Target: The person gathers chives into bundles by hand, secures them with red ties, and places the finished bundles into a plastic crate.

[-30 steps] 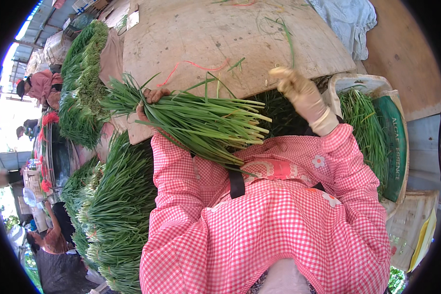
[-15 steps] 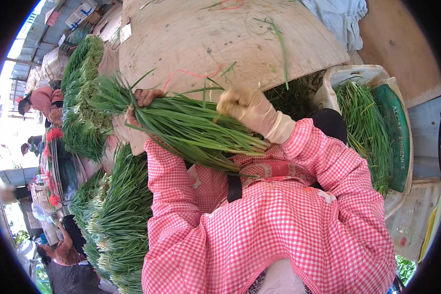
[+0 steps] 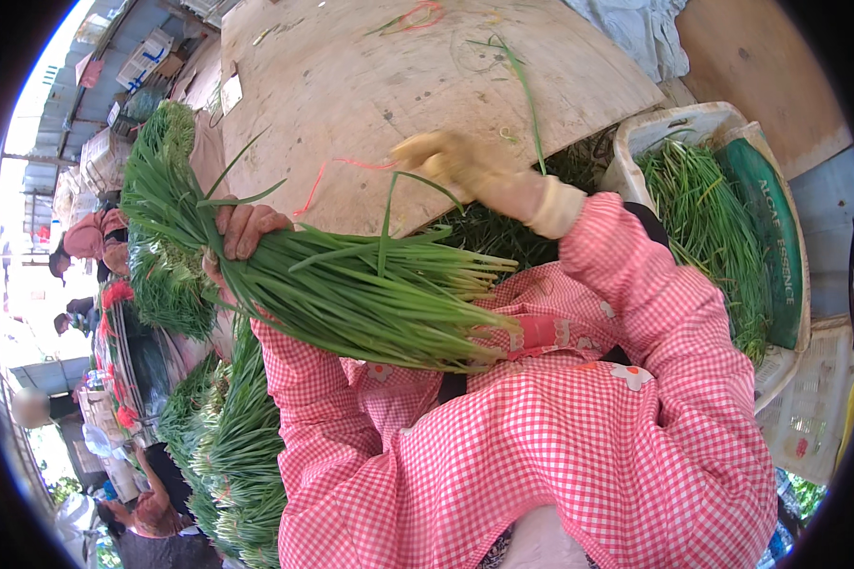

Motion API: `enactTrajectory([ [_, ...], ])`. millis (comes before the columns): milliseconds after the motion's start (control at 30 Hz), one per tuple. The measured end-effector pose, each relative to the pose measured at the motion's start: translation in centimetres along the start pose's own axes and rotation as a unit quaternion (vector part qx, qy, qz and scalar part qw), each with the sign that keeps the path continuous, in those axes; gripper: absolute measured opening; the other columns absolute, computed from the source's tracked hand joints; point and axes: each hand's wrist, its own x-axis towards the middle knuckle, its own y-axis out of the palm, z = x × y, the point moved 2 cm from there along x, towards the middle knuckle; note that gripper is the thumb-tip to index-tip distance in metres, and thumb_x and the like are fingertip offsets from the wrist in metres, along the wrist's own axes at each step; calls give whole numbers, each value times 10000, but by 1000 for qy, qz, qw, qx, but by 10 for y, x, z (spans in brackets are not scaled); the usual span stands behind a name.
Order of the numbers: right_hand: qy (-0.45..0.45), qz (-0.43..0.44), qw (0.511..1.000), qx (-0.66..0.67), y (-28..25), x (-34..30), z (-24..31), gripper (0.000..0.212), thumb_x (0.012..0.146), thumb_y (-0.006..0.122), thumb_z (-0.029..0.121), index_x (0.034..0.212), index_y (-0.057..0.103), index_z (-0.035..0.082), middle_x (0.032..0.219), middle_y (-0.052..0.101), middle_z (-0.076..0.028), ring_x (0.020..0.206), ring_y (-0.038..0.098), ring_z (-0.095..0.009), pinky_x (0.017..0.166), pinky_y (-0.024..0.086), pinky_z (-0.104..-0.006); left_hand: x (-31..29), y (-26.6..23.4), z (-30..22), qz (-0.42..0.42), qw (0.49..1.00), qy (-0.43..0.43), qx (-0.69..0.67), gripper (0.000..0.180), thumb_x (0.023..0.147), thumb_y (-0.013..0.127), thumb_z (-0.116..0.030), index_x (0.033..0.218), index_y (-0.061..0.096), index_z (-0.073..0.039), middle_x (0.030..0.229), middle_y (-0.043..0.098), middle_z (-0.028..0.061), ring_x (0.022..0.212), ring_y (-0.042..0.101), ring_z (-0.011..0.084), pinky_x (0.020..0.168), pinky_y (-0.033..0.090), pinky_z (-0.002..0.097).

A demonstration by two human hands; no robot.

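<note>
A thick bunch of garlic chives (image 3: 370, 294) lies across in front of my body, leafy tips to the left and pale stem ends to the right. My bare left hand (image 3: 249, 230) is closed round it near the leafy end. My right hand (image 3: 470, 171), in a pale glove, is raised above the stem ends and apart from them. It is slightly blurred, with its fingers stretched out to the left and nothing visible in them. Between my hands, a thin red tie (image 3: 351, 164) lies on the wooden board (image 3: 351, 85). A few leaves stick up out of the bunch.
At the right stands a white crate (image 3: 626, 156) of loose chives, with a green packet (image 3: 773, 256) along its side. Heaped chives (image 3: 242, 446) lie at the left. Stray leaves (image 3: 527, 95) are on the board. Other people (image 3: 95, 237) sit farther left.
My left hand has shifted left and down with the bunch. My right hand has moved up off the bunch, and its bent fingers have straightened.
</note>
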Motion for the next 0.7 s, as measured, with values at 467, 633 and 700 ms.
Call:
enactTrajectory([
  [467,312,288,905,-28,23,-72,-46,309,935,382,258,1028,574,34,870,625,-93,764,577,-174,697,457,-304,-17,-49,-41,-79,986,134,64,184,731,593,-120,767,412,-122,657,449,-30,659,486,103,896,364,327],
  [633,255,84,962,50,-2,-91,-26,228,903,466,213,921,598,29,714,602,-42,633,522,-122,632,439,-260,-42,-94,-54,-80,977,163,109,170,789,499,-262,790,456,-97,747,539,29,745,533,162,917,379,389],
  [700,221,17,975,34,-14,-98,-22,246,907,471,240,911,599,30,696,594,-37,618,511,-113,619,435,-260,-51,-105,-56,-90,977,154,118,177,790,497,-265,806,457,-93,764,538,37,757,532,171,916,381,395],
])
